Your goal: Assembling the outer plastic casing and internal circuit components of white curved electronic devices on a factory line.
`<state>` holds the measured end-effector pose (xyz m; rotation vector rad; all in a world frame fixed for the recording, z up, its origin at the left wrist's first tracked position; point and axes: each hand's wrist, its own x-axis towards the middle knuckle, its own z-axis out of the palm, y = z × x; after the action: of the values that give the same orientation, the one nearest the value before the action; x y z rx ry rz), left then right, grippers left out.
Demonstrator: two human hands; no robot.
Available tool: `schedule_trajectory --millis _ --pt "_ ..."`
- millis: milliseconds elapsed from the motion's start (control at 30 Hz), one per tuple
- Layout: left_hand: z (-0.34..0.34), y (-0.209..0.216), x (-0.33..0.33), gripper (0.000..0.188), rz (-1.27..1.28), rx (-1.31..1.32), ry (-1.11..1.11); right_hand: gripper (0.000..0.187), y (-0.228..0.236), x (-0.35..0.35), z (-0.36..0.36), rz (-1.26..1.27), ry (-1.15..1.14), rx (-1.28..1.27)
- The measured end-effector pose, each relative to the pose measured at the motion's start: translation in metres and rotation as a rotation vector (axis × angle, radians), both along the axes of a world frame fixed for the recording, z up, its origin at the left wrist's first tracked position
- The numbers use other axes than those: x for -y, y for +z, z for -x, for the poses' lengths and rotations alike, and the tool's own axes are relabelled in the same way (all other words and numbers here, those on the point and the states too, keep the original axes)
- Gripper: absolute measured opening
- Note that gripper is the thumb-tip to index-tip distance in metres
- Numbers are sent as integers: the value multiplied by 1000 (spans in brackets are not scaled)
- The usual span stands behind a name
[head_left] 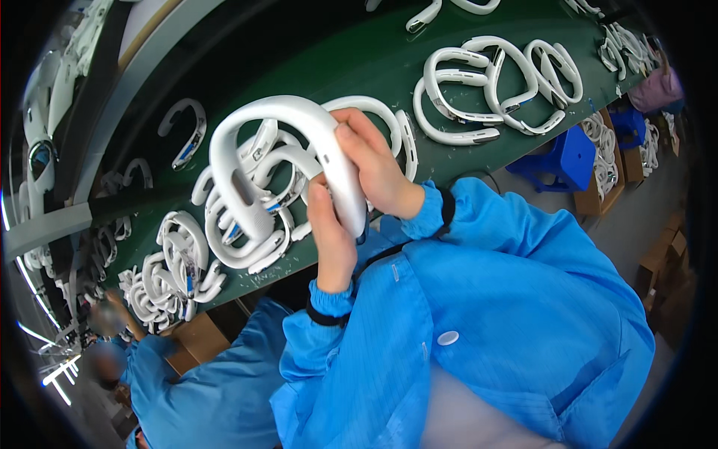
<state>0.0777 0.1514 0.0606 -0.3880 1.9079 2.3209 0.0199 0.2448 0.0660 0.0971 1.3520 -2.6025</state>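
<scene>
A white curved neck fan (282,110) is held up in front of me above the bench. My right hand (378,166) grips its right arm from the outer side, thumb and fingers pressed to the shell. Lower down, my left hand (331,233) is closed round the same arm from the inner side, its thumb pointing up. The fan's other arm, with a dark slot, hangs free at the left. Behind and below it lies a pile of similar white neck fans (224,238), partly hidden by the held one.
More neck fans (493,82) lie on the green bench (359,56) to the right, and others (176,258) at the left. A blue stool (572,161) and cardboard boxes (602,196) stand beyond the bench edge. A co-worker in blue (202,389) sits at lower left.
</scene>
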Motion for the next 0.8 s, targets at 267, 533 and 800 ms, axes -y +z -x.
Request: schedule_trajectory --millis 267,533,800 --pt "21 28 22 50 -75 -124 325 32 26 -7 -13 41 391 -199" --pt "20 44 33 57 -429 12 277 53 20 -25 13 -129 705 -277" --pt "30 25 32 56 -222 -169 303 64 18 -5 12 -189 776 -327"
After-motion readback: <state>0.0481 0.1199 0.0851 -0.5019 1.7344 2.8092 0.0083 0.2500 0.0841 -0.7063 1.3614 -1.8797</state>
